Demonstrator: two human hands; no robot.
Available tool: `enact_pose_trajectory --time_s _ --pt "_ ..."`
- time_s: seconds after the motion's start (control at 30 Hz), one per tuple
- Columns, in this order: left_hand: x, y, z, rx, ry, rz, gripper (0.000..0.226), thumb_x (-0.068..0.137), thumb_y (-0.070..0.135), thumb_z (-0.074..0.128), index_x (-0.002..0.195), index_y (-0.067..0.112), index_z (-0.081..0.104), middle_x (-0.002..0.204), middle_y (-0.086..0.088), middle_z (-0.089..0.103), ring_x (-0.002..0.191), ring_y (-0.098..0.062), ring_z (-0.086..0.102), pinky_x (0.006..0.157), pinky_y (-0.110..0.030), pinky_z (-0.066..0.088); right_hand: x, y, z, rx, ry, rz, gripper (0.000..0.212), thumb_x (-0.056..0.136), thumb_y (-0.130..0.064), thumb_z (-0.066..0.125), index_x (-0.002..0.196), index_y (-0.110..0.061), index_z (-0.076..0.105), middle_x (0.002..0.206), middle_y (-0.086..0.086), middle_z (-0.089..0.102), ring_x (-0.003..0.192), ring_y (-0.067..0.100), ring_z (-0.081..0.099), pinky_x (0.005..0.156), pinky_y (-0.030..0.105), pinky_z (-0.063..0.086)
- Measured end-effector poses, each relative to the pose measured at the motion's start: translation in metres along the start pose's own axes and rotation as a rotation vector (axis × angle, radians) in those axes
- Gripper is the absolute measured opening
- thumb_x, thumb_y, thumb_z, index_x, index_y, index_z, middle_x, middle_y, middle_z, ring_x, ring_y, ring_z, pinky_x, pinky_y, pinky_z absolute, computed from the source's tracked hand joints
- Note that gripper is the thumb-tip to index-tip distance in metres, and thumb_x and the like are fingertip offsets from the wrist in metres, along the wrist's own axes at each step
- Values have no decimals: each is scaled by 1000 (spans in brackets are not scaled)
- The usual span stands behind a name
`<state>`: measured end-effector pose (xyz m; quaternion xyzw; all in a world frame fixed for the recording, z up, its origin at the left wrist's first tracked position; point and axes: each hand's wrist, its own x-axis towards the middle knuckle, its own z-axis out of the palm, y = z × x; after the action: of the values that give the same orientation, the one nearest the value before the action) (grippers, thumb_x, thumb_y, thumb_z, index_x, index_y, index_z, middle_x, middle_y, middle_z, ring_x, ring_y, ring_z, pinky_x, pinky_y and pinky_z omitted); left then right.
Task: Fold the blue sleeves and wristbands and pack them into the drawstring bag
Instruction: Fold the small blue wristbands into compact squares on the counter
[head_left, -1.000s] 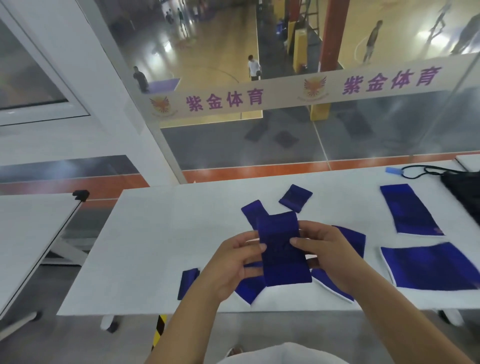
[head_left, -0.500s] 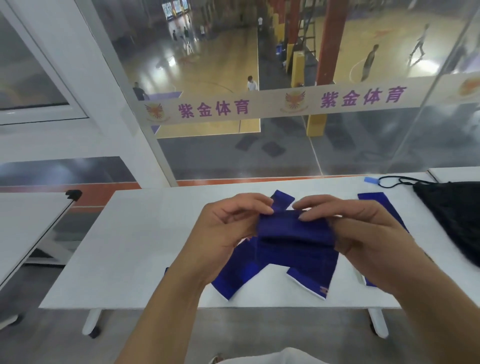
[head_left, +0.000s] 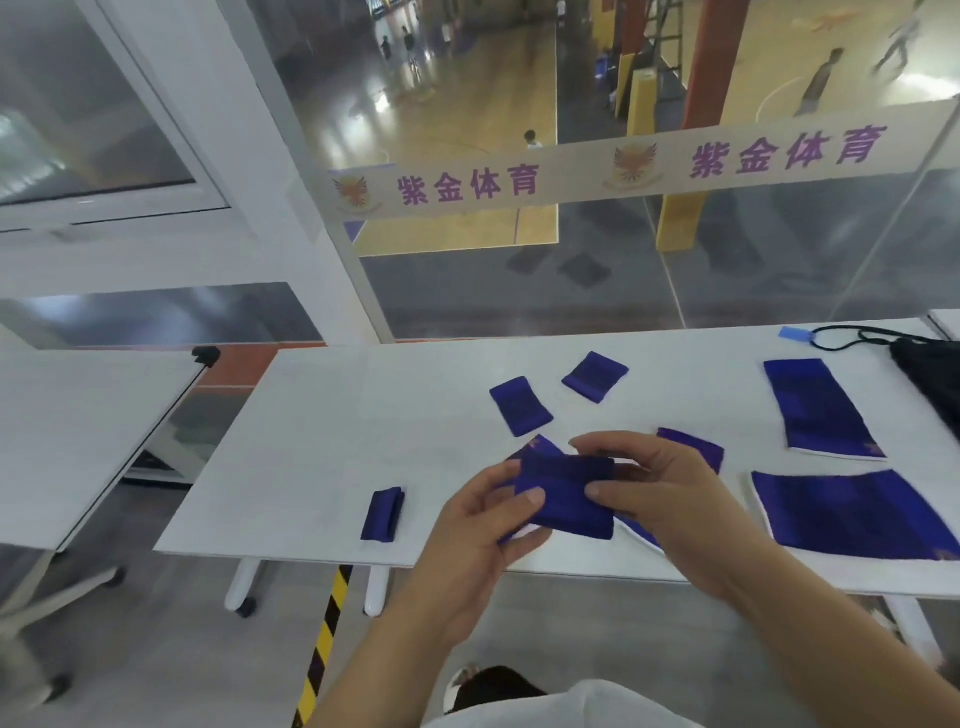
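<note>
The banner strip (head_left: 623, 166) on the glass wall reads "紫金体育" twice, each time beside a winged emblem. The white desk (head_left: 322, 441) offers open room toward its left edge. The drawstring bag (head_left: 930, 374) lies at the far right corner and is cut off by the frame. The near sleeve (head_left: 852, 512) reaches the near edge, and the far sleeve (head_left: 821, 410) lies behind it. The left hand (head_left: 483, 525) and the right hand (head_left: 660, 493) pinch the folded piece (head_left: 566, 493) above the near edge. This piece partly hides a covered sleeve (head_left: 691, 447). Two flat wristbands (head_left: 521, 408) lie mid-desk. The folded wristband (head_left: 383, 513) sits near the near edge.
</note>
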<state>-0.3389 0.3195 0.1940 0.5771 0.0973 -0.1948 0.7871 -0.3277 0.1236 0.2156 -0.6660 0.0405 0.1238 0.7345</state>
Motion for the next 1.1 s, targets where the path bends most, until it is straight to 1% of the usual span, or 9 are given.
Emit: enact_pose_trajectory --time_s 0.1,0.2,0.27,0.37,0.53,0.7,0.9,1.0,1.1 --pt "-6 -12 -20 9 68 11 42 87 3 71 127 8 61 116 -18 73 106 -29 71 90 -35 57 10 18 14 -48 -59 98 34 84 6 71 106 -19 75 101 -4 77 93 14 74 68 23 58" --pt "-12 -13 -45 142 108 15 38 85 1 74 119 15 70 114 -13 75 106 -24 71 88 -31 56 22 24 28 -188 -246 199 22 87 -14 74 106 -23 74 98 -12 78 92 6 72 70 20 57" --pt "-13 -13 -63 208 121 -15 38 78 9 80 113 26 75 116 -7 74 113 -21 67 95 -36 55 33 26 39 -328 -319 214 18 87 -22 75 104 -26 74 94 -16 77 91 2 71 72 20 55" --pt "-11 -11 -90 248 120 -51 43 72 21 81 114 30 74 121 -7 72 122 -28 61 103 -45 51 50 34 63 -413 -337 210 14 85 -19 77 97 -25 75 87 -14 77 85 3 71 72 21 55" --pt "-4 -15 -139 87 137 -132 55 76 15 83 128 16 63 117 -15 72 113 -30 68 103 -47 51 74 56 114 -320 -194 273 14 85 -9 76 91 -22 73 81 -8 77 79 9 72 67 25 59" --pt "11 -22 -189 4 228 -148 43 85 8 76 126 12 64 117 -18 71 109 -33 70 97 -53 54 91 83 166 -160 -1 384 14 88 -6 73 91 -19 70 90 0 75 73 8 72 55 18 53" --pt "44 -29 -254 158 275 -247 33 91 5 69 120 21 67 109 -8 73 96 -21 73 74 -32 62 110 123 222 -163 63 486 14 91 -2 67 101 -10 71 93 3 76 78 11 74 59 19 56" --pt "63 -36 -282 292 216 -282 35 92 5 67 123 21 67 107 -4 73 92 -15 74 75 -36 63 122 147 244 -211 133 532 17 89 0 68 103 -10 68 96 8 71 80 14 72 58 18 55" --pt "83 -41 -302 388 181 -287 39 89 4 70 123 23 66 108 -5 73 95 -19 73 81 -44 62 142 168 260 -236 204 543 18 89 -3 70 103 -15 65 99 6 70 86 16 70 62 23 59"
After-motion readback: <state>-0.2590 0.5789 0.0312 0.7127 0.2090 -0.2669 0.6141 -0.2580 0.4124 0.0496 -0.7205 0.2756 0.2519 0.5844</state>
